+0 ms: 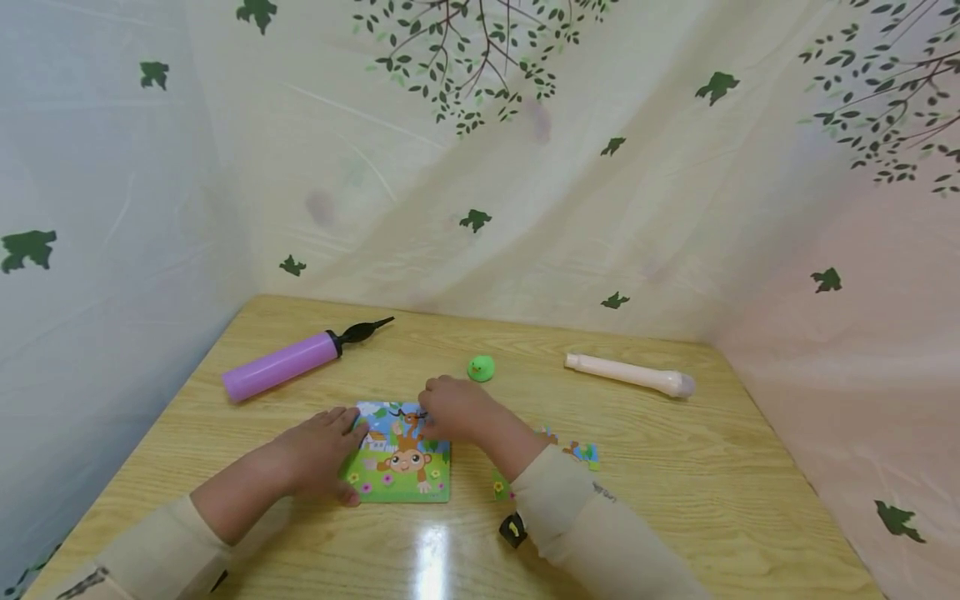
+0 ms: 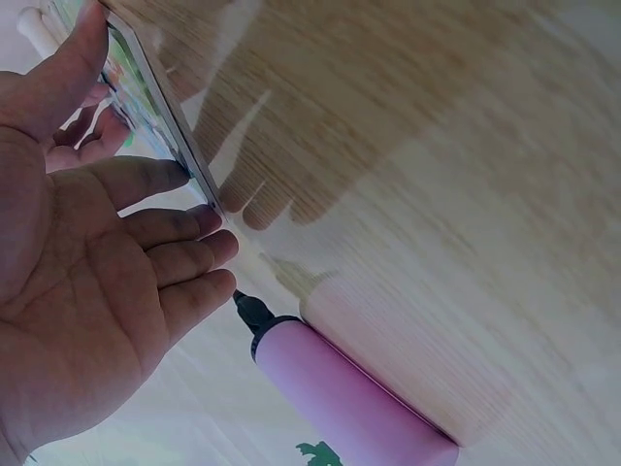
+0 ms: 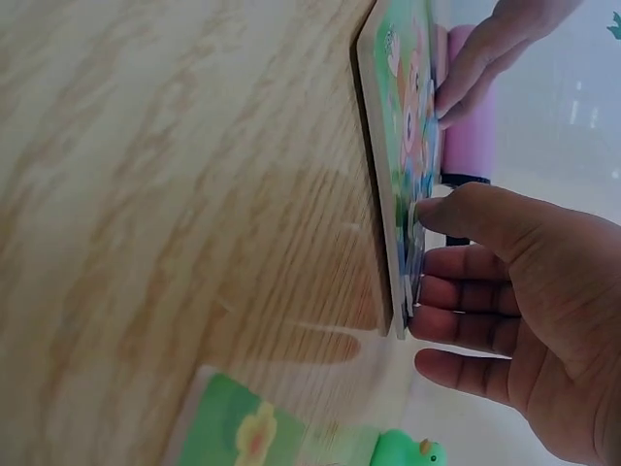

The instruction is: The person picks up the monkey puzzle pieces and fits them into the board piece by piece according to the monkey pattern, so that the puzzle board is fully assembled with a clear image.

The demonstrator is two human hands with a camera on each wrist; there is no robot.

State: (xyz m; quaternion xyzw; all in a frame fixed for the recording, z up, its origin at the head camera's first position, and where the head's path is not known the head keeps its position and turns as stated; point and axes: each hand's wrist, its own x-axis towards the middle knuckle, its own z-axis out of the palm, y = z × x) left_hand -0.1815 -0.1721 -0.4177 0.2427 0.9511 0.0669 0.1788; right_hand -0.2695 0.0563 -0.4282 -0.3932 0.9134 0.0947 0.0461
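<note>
A monkey picture puzzle (image 1: 405, 479) in a flat square board lies in the middle of the table. My left hand (image 1: 322, 454) rests at its left side, fingers spread and nearly straight, their tips touching the edge in the left wrist view. At the upper right corner, my right hand (image 1: 457, 408) pinches a puzzle piece (image 3: 412, 277) between thumb and fingers, slightly raised above the picture. Partly behind my right forearm lie loose puzzle pieces (image 1: 585, 454), and one green piece with a yellow flower (image 3: 243, 427) shows in the right wrist view.
Behind the board on the left lies a purple hand pump (image 1: 281, 367) with a black nozzle. A green toy duck (image 1: 481, 368) sits just beyond my right hand. Farther right is a pale tube with a rounded end (image 1: 630, 374). A leaf-patterned curtain (image 1: 420, 250) hangs around the table.
</note>
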